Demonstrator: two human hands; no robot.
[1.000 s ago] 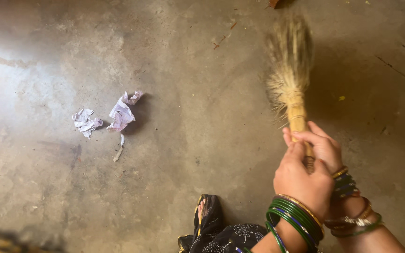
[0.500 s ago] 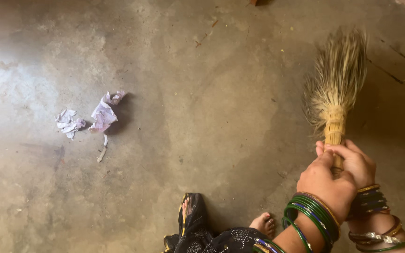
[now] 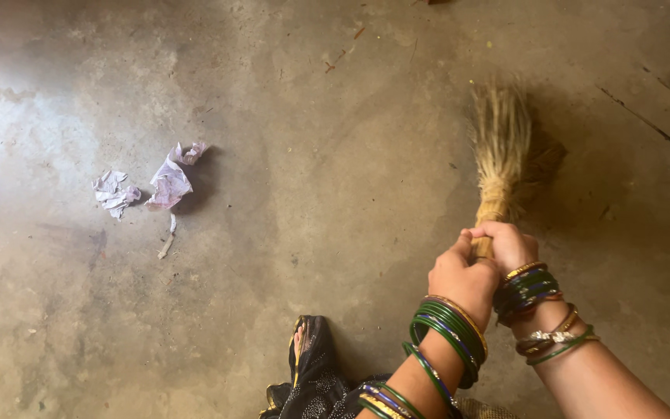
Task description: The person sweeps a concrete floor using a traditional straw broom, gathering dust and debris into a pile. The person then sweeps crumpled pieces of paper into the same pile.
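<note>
Beside the grey-brown mottled floor (image 3: 335, 178) lie pale lilac paper scraps (image 3: 168, 182), a straw-yellow broom (image 3: 499, 151), green bangles (image 3: 447, 330) and black speckled cloth (image 3: 316, 380).

The scene is rather dim, with a warm brown tone. The brightest part is a pale glare on the concrete floor (image 3: 327, 194) near the left edge, so the light seems to come from the left side. The crumpled paper (image 3: 169, 183) throws a short dark shadow to its right, and the broom (image 3: 499, 159) also has a soft shadow on its right side. The top left corner and the right part of the floor are darker. The bristles look slightly blurred, while the bangles (image 3: 447, 332) are sharp. The lower edge is a little soft.
</note>
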